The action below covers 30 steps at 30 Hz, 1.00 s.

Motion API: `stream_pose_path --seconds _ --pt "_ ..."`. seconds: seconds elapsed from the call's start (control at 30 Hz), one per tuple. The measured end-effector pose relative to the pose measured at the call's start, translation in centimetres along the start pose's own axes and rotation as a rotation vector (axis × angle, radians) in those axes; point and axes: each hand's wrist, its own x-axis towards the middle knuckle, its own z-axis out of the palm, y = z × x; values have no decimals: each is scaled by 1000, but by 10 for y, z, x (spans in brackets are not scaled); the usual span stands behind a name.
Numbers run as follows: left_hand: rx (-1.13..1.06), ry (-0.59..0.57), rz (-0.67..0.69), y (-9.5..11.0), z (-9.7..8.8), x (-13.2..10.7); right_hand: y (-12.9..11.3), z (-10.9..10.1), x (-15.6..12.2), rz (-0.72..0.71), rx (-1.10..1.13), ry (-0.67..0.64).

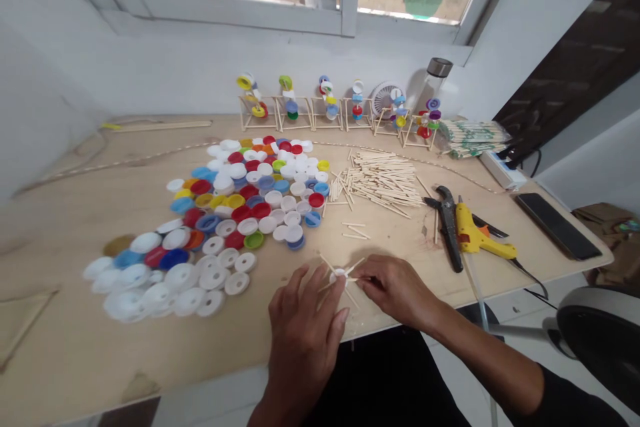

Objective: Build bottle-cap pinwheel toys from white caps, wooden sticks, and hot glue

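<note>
A small white bottle cap (338, 275) lies near the table's front edge, with several thin wooden sticks radiating from it like spokes. My left hand (306, 313) lies over its left side, fingers stretched out, the index fingertip on the cap. From the right, my right hand (387, 283) pinches a wooden stick (361, 279) that points at the cap. Just beyond, a few loose sticks (356, 231) lie on the tabletop. Left of my hands spreads a large heap of coloured and white bottle caps (240, 213).
A pile of sticks (383, 180) lies behind. To the right are pliers (450, 227), a yellow glue gun (477, 237) and a phone (557, 225). Along the wall stand several stick-framed cap wheels (293, 107), a small fan (385, 99), a bottle (434, 87) and packed sticks (473, 138).
</note>
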Motion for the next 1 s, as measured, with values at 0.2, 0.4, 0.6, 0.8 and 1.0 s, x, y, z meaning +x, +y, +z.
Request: stream_pose_path --seconds 0.2,0.4,0.6,0.8,1.0 --pt "31 -27 3 1 -2 2 1 -3 -2 5 30 2" --pt "59 -24 19 2 -3 2 8 -12 -10 51 13 25" --pt "40 -41 30 0 -4 1 18 -27 -11 125 78 118" --pt "-7 27 30 -5 -4 -3 25 -33 1 168 40 143" --pt "-71 62 -18 -4 -2 -2 21 -25 8 119 2 107"
